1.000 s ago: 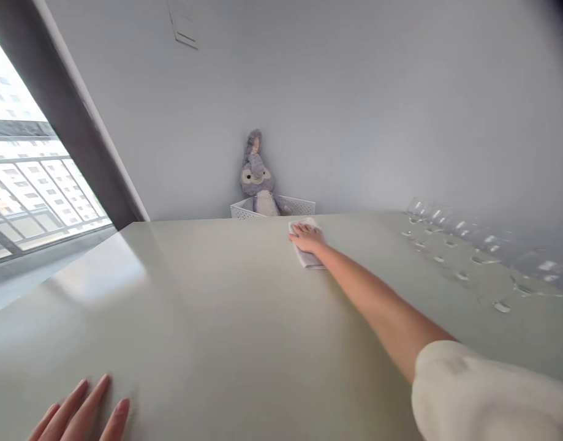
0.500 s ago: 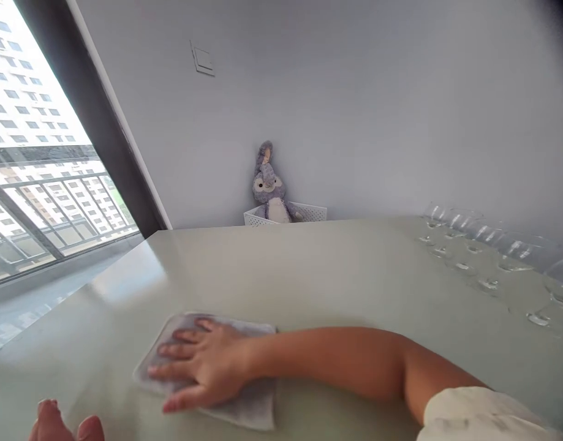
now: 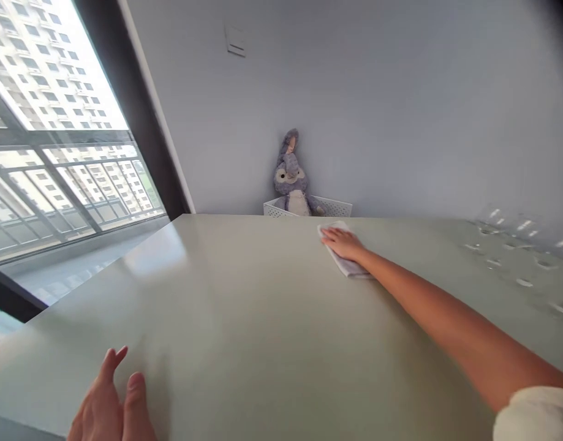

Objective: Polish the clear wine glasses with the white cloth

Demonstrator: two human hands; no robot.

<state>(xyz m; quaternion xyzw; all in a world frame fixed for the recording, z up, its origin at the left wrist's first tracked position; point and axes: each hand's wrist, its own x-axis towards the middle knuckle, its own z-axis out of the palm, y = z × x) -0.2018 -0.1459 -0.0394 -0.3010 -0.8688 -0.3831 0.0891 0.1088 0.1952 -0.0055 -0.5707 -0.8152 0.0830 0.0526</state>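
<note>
Right grip (image 3: 343, 242): palm down on the cloth, fingers extended and a bit apart, pressing from above, not clamped.
Cloth (image 3: 352, 267): pale, folded-looking, flat on the worktop near its far edge, right of centre; my right grip covers part of it.
Right arm (image 3: 428, 306): stretched well forward, pale sleeve (image 3: 538, 416) at lower right.
Left grip (image 3: 104, 407): near left, thumb apart from the fingers, nothing visible in it; can't tell if it touches the surface.
Worktop (image 3: 272, 318): pale, glossy, light reflected at the left.
Glassware (image 3: 524, 282): clear pieces along the right side, blurred, well apart from the cloth; can't tell how they stand.
Plush rabbit (image 3: 290, 177): grey, upright in a white perforated basket (image 3: 339, 208) just beyond the far edge, near the cloth.
Window (image 3: 70, 92): left, railing and tall building outside.
Switch plate (image 3: 236, 41): on the wall, above left of the rabbit.
</note>
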